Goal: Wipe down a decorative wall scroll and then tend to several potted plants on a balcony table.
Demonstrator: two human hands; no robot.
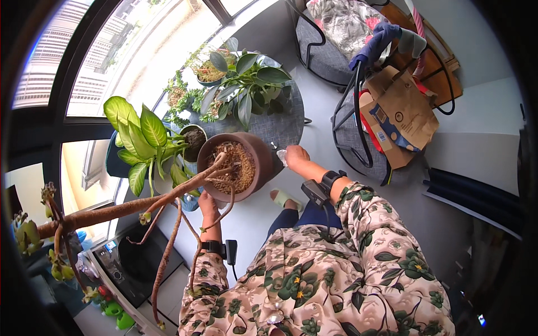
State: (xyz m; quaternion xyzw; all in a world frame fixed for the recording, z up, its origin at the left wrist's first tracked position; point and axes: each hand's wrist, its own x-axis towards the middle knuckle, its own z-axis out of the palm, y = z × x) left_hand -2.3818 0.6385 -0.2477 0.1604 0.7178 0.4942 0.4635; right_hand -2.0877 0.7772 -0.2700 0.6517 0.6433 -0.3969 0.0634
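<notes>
A brown plant pot [265, 161] with gravelly soil and a long, bare-branched succulent [180, 187] stands at the near edge of a round table [290, 113], leaning out towards the left. My left hand [208, 206] is at the pot's lower left side, its fingers partly hidden beneath the rim. My right hand [296, 156] is closed around a crumpled white tissue [282, 157], just right of the pot at the table's edge. A small pot of dark soil [194, 140] and a variegated dieffenbachia [145, 134] are to the left of the brown pot.
More potted plants [248, 80] crowd the table's far side by the window. At the right, a metal-framed chair [357, 155] bears a brown paper bag [403, 109]; a second grey chair [323, 54] holds floral cloth. A washing machine [130, 269] is at lower left.
</notes>
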